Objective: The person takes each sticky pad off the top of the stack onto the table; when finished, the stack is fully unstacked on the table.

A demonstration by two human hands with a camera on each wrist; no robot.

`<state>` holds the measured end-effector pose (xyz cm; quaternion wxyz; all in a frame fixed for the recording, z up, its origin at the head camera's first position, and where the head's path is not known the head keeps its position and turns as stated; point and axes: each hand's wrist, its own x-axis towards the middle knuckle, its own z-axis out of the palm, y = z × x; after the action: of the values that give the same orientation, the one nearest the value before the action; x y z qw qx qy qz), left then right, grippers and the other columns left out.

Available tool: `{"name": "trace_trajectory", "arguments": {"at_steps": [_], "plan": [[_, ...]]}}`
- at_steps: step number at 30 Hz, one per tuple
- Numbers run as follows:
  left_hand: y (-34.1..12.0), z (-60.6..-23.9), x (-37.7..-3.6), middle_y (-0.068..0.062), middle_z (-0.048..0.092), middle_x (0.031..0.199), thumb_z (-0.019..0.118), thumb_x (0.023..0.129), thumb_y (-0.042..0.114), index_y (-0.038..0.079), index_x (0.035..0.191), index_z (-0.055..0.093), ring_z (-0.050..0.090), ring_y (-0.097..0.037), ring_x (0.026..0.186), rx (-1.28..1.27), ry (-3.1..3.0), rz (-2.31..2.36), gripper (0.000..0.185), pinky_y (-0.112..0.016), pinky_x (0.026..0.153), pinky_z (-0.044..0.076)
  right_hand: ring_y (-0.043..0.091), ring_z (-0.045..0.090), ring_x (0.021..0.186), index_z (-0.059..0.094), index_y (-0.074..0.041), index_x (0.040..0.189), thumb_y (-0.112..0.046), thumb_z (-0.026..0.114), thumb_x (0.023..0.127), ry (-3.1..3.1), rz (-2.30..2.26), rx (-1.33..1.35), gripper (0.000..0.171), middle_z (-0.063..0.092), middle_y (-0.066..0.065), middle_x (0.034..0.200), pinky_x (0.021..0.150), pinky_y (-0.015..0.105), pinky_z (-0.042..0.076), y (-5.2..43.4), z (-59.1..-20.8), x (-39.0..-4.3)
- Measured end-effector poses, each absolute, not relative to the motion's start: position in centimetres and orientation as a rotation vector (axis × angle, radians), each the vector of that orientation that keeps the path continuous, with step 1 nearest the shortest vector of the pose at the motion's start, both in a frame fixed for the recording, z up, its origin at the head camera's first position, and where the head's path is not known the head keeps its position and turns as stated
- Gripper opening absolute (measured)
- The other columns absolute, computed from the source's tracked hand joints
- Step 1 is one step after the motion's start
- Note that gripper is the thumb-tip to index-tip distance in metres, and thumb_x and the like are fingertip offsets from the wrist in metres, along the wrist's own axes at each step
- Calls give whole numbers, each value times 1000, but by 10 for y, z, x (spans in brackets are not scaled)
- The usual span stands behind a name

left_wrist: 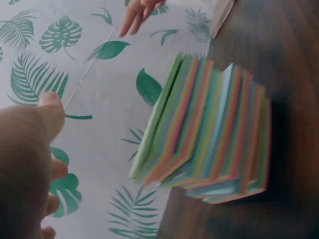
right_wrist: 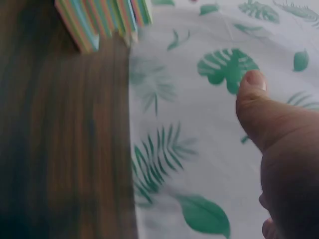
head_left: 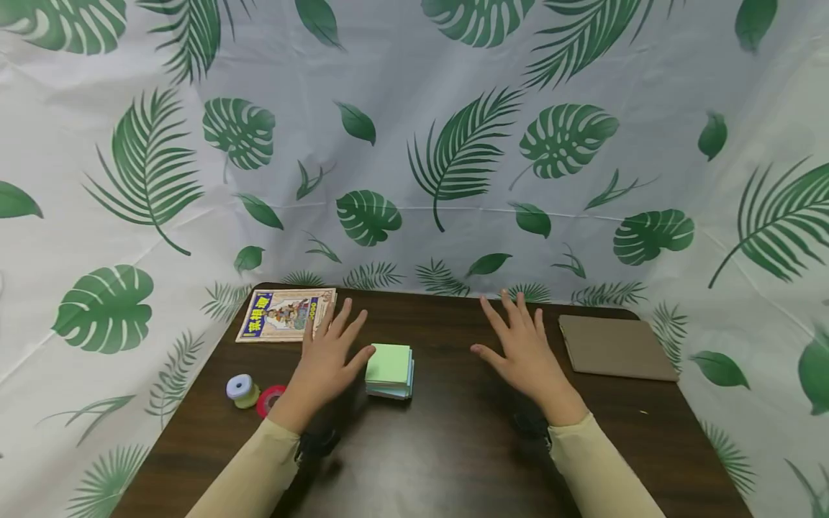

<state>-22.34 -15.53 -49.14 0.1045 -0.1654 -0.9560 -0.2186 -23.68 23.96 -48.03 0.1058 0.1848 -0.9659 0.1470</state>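
the paper pad (head_left: 389, 369) lies between both hands' spread fingers (head_left: 350, 324), touching the left thumb.

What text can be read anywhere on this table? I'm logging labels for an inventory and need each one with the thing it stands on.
Booklet: large yellow characters on a blue strip down its left side, too small to read; small digits at its lower right, too blurred to quote.
Stack of coloured paper: no text.
Brown pad: no text.
Tape rolls: no readable text.
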Motion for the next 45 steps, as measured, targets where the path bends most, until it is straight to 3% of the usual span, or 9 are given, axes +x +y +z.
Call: {"name": "trace_trajectory", "arguments": {"at_steps": [9,14,16,21,25,30,37,45], "plan": [[-154,-525,-210,-17,34,177,61,111,44,14,171,35,24,-49,165,-554,-2708,-1254,72,-74,129,21,38,22,169,17,-38,175,-60,66,104,-2828,881,662,89,28,10,180,125,71,35,180,-494,-225],[-151,-546,-208,-18,34,177,65,109,42,15,172,30,27,-47,165,-578,-2644,-1493,78,-75,127,25,31,53,141,23,-36,174,-56,68,105,-2802,999,719,85,51,8,154,115,61,49,152,-495,-221],[-150,-553,-209,-17,31,178,68,108,40,14,173,27,27,-46,165,-593,-2635,-1581,82,-76,127,26,27,56,130,26,-34,174,-56,68,105,-2806,1057,723,83,55,6,142,110,58,52,143,-495,-220],[-150,-565,-214,-14,24,182,75,104,32,14,175,20,23,-48,166,-619,-2623,-1743,91,-79,126,22,23,62,115,34,-30,172,-60,65,105,-2839,1190,711,79,59,6,131,97,49,54,128,-501,-220],[-151,-572,-218,-7,22,183,80,101,31,22,176,18,20,-46,167,-635,-2624,-1784,97,-79,127,20,16,58,95,37,-26,170,-63,63,105,-2855,1234,724,79,58,1,120,85,39,50,120,-509,-220],[-151,-577,-222,-5,26,182,85,97,25,29,175,21,22,-45,167,-688,-2557,-1808,101,-77,127,22,13,53,87,39,-23,169,-64,64,104,-2866,1287,721,81,56,-3,109,78,33,48,111,-518,-219],[-147,-581,-224,-9,39,175,87,96,23,19,171,33,34,-40,162,-645,-2545,-1841,93,-74,125,28,15,55,80,38,-21,169,-60,71,101,-2848,1400,641,85,60,-1,98,74,32,49,105,-532,-219],[-149,-584,-225,-11,43,173,86,96,25,15,170,35,34,-38,161,-602,-2546,-1866,90,-71,127,26,13,51,69,43,-20,167,-50,78,100,-2738,1589,590,81,59,1,88,62,27,45,100,-548,-222]]}}
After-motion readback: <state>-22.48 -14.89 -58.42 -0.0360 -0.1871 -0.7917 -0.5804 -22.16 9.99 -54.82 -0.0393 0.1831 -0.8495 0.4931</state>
